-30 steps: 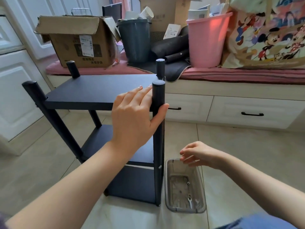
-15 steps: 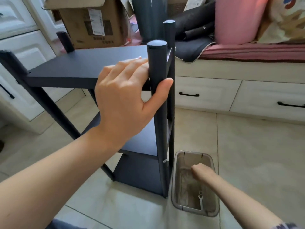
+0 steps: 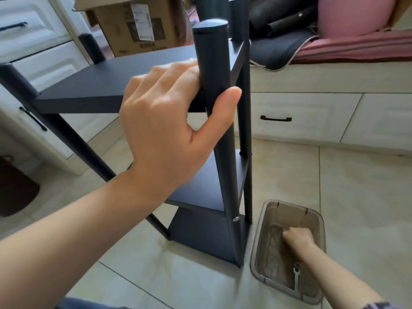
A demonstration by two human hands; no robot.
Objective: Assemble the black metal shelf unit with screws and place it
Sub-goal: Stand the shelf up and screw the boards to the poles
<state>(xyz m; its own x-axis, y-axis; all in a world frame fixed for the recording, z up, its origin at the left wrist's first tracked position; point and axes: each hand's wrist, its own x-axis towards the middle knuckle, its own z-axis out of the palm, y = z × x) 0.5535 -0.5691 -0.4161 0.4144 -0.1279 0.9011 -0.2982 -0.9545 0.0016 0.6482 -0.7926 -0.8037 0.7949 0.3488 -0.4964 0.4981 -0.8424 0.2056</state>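
The black metal shelf unit stands upright on the tiled floor, with three tiers and round posts. My left hand holds its near right post just under the top shelf, fingers over the shelf edge and thumb round the post. A silver screw head shows low on that post. To the right of the unit sits a clear plastic tray. My right hand reaches down into it with fingers curled; what they hold is hidden. A small wrench lies in the tray near my wrist.
A white drawer bench with black handles runs behind, topped by a pink cushion, a dark mat and a pink bin. A cardboard box stands behind the shelf. White cabinets line the left. Bare tiles lie to the right.
My right hand has dropped from above the tray down into it. My view has moved closer and lower over the shelf. My left hand keeps its hold on the post.
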